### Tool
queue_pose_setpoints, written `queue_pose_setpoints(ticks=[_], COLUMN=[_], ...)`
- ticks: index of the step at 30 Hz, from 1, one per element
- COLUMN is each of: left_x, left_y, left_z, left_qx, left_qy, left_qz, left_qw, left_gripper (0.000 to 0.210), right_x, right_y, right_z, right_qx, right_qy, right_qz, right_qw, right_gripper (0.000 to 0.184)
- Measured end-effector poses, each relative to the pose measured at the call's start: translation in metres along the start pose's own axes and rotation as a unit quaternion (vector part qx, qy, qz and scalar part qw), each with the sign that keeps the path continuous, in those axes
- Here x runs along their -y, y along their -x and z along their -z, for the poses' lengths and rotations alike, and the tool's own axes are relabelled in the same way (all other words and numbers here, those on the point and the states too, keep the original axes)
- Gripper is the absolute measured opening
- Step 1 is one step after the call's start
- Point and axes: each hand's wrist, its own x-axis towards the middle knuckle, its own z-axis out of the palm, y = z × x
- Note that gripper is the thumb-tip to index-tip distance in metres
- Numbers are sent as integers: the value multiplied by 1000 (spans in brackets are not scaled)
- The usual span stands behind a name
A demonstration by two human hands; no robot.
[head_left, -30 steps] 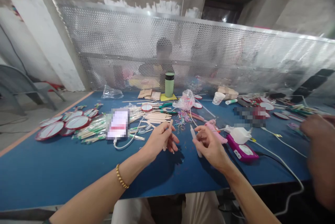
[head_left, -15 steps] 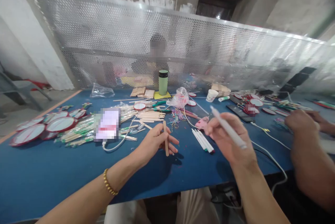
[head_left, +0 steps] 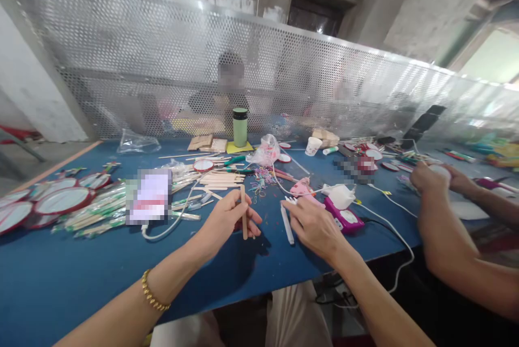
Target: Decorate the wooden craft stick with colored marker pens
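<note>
My left hand [head_left: 233, 214] is closed around a flat wooden stick [head_left: 244, 212], pinched upright between thumb and fingers; a gold bead bracelet circles that wrist. Low over the table at centre right, my right hand [head_left: 318, 225] points palm down with its fingers on a white marker pen [head_left: 288, 225]. The hand hides most of the other white pens there. Beyond my left hand lies a pile of wooden sticks [head_left: 221, 179]. Tangled coloured rubber bands [head_left: 261, 179] lie between the two hands on the far side.
A phone [head_left: 150, 195] on a white cable stands left, by wrapped sticks and round red-rimmed fans [head_left: 62, 201]. A green bottle [head_left: 240, 128] and paper cup [head_left: 313, 146] are at the back, before a perforated metal screen. A purple box [head_left: 344, 217] sits right; another person's hands [head_left: 432, 179] work beyond.
My right hand has come down and left with the white marker pen, from above the table to the other pens. My left hand keeps the stick. The view has turned right.
</note>
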Motion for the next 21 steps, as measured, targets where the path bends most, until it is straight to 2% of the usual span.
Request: queue_pose_setpoints(ticks=[3, 5, 8, 12, 16, 19, 21], left_x=[1, 4, 8, 12, 22, 31, 37], left_y=[0, -1, -2, -4, -8, -11, -14], left_z=[-1, -1, -2, -1, -1, -3, -4], left_qx=[11, 21, 29, 32, 34, 64, 74], left_qy=[1, 4, 6, 14, 32, 43, 40], left_qz=[3, 4, 5, 4, -8, -29, -42], left_qw=[1000, 1000, 1000, 999, 999, 997, 996], left_gripper=[7, 11, 17, 20, 23, 22, 17], right_x=[-18, -25, -28, -34, -49, -63, -71], right_y=[9, 12, 10, 8, 17, 30, 36], right_z=[-8, -15, -23, -32, -46, -54, -54], right_qx=[-3, 15, 26, 10, -69, -85, -92], right_qy=[49, 68, 77, 69, 66, 59, -16], right_qz=[-96, -117, -114, -79, -16, -87, -66], right_qw=[994, 991, 990, 994, 995, 991, 993], right_gripper=[31, 31, 32, 28, 36, 46, 44])
